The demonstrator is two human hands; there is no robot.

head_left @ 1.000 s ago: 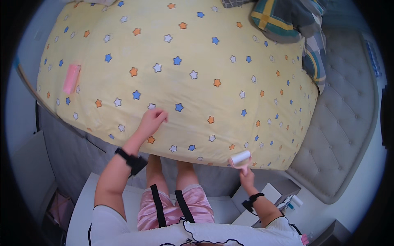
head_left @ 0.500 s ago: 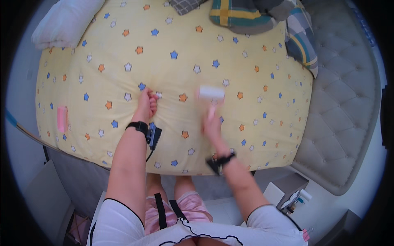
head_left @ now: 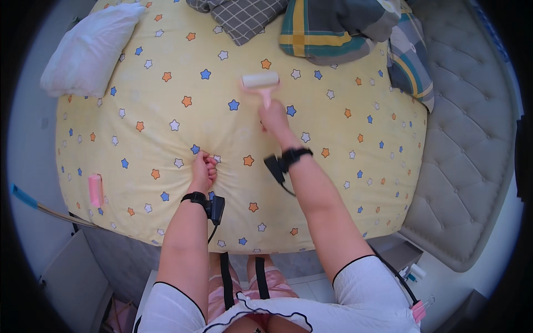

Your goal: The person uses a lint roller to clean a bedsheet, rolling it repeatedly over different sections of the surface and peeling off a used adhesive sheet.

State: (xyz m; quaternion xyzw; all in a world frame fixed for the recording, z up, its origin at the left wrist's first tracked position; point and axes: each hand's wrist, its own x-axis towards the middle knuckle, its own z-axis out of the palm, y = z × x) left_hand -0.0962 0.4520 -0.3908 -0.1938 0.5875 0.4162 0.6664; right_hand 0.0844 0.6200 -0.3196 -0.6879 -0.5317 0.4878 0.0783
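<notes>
My right hand (head_left: pixel 274 119) is closed around the pink handle of a lint roller (head_left: pixel 260 81). The roller's white cylinder lies against the yellow star-print bedsheet (head_left: pixel 300 183), toward the far middle of the bed. Nearer and further left, my left hand (head_left: pixel 205 170) is a fist on the same sheet, and folds in the cloth run in toward it from all around. No cloth shows between its curled fingers. A pink cylinder-shaped cover (head_left: pixel 95 190) lies by itself on the sheet at the left.
A white pillow (head_left: pixel 91 53) rests at the far left. Grey checked cloth (head_left: pixel 244 19) and plaid bedding (head_left: pixel 327 33) lie along the far side. A tufted grey headboard (head_left: pixel 463 144) borders the right. A blue-tipped pole (head_left: pixel 25 195) stands at the left edge.
My right hand has pushed the lint roller away from me and slightly left across the sheet. My left fist stays at the same blue star while the whole view has shifted.
</notes>
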